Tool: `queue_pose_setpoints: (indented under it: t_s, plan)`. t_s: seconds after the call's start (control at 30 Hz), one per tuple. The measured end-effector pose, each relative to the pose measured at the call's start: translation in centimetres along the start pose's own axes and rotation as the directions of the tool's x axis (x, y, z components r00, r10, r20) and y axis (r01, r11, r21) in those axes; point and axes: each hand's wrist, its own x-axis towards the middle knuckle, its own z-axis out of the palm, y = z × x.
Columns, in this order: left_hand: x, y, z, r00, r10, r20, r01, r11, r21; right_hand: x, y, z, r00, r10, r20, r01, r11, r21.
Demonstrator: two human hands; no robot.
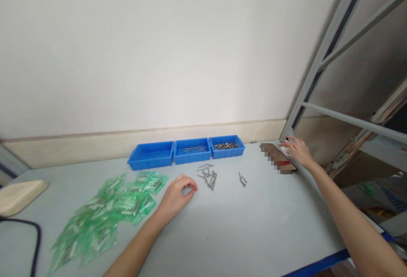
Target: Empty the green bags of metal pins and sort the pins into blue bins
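My left hand (176, 196) rests on the grey table (254, 226) with its fingers curled, just left of a loose pile of steel pins (207, 176). A heap of green plastic bags (108, 209) holding metal parts lies to the left of that hand. A smaller group of pins (242, 179) lies further right. My right hand (295, 152) reaches to the far right, fingers spread over a white item (285, 150) on a flat brown piece (276, 158), which is partly pixelated and has a red mark.
Along the back stand several joined blue bins: one bare (151, 155), two holding pins (192, 151) (227, 146). A cream pad (19, 197) and a black cable (33, 234) are at the left. A grey metal shelf frame (321, 61) rises at the right.
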Motion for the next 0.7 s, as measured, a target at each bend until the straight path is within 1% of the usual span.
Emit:
queue_pose_setpoints:
  t_s: [0.1, 0.2, 0.33, 0.5, 0.7]
  plan:
    - [0.1, 0.1, -0.1, 1.000, 0.014, -0.008, -0.014, 1.000, 0.009, -1.2, 0.9, 0.6, 0.994, 0.033, -0.100, -0.023, 0.995, 0.098]
    - [0.1, 0.3, -0.3, 1.000, 0.030, -0.008, -0.030, 0.999, 0.021, -2.1, 1.3, 1.4, 0.989, 0.069, -0.129, -0.045, 0.982, 0.183]
    - [0.1, 0.5, -0.4, 0.999, 0.040, -0.006, -0.040, 0.999, 0.034, -2.6, 1.8, 1.6, 0.988, 0.079, -0.133, -0.048, 0.974, 0.219]
    - [0.2, 0.5, -0.5, 1.000, 0.028, -0.012, -0.028, 0.998, 0.049, -2.8, 2.2, 1.5, 0.994, 0.046, -0.100, -0.026, 0.980, 0.198]
    - [0.3, 0.7, -0.5, 1.000, 0.024, -0.003, -0.024, 0.998, 0.055, -3.1, 1.6, 1.6, 0.998, 0.041, -0.057, -0.030, 0.983, 0.182]
